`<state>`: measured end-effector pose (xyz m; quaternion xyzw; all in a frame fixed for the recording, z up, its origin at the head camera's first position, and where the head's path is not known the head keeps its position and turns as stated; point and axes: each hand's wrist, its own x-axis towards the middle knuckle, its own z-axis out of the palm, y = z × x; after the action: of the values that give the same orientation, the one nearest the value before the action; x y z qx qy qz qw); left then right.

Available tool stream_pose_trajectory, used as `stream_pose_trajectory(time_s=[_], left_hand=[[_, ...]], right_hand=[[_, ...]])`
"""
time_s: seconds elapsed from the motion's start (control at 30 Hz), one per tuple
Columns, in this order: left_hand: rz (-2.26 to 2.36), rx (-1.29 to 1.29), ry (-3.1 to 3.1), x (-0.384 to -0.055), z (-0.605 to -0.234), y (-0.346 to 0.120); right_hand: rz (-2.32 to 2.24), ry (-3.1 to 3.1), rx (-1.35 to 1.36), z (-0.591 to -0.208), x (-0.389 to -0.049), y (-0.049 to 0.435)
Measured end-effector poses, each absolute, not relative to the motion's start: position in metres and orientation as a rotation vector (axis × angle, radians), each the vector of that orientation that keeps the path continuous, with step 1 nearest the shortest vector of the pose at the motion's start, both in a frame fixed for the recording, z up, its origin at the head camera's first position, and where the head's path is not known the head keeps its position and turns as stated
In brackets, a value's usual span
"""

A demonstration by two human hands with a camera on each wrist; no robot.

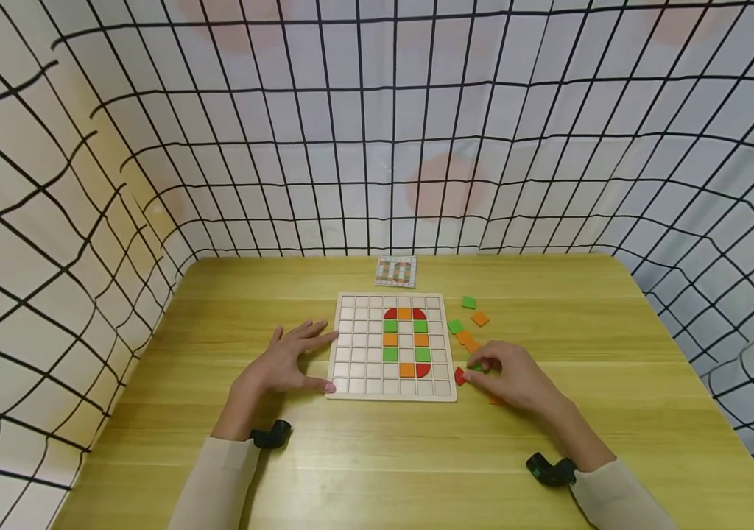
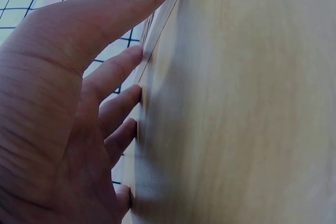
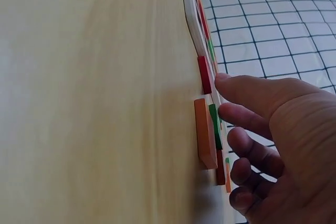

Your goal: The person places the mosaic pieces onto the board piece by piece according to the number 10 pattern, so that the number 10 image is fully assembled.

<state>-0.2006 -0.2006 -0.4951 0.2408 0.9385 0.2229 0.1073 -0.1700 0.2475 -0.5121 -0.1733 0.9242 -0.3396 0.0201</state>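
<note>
A wooden grid board (image 1: 358, 358) lies on the table with red, orange and green pieces set in its cells. My left hand (image 1: 286, 362) is spread beside it, the thumb on the near left corner and fingertips at the left edge. My right hand (image 1: 512, 375) hovers low at the right side of the board with bent fingers, thumb and index finger apart. Its thumb tip is right by a red quarter-round piece (image 1: 459, 376). A green tile (image 3: 215, 126) lies under the index finger, and an orange tile (image 3: 203, 135) lies nearer the wrist.
A small printed pattern card (image 1: 396, 271) lies behind the board. Along the board's right side are loose green tiles (image 1: 469, 302) and orange tiles (image 1: 479, 319). A black grid-lined curtain (image 1: 344, 162) stands behind the table and at both sides.
</note>
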Motion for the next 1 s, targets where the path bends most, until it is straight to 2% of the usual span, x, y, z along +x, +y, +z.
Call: stream_pose_trajectory(time_s=[0.5,1.0], left_hand=[[0.657,0.681,2.762,-0.2004,-0.4942,-0.2002],[0.647,0.692,2.755,-0.2016,-0.4962,-0.2009]], right_hand=[[-1.055,2.869,-0.641,-0.5140,-0.1675,0.2451],[-1.023,2.834,-0.552,-0.5110,-0.1676,0.2488]])
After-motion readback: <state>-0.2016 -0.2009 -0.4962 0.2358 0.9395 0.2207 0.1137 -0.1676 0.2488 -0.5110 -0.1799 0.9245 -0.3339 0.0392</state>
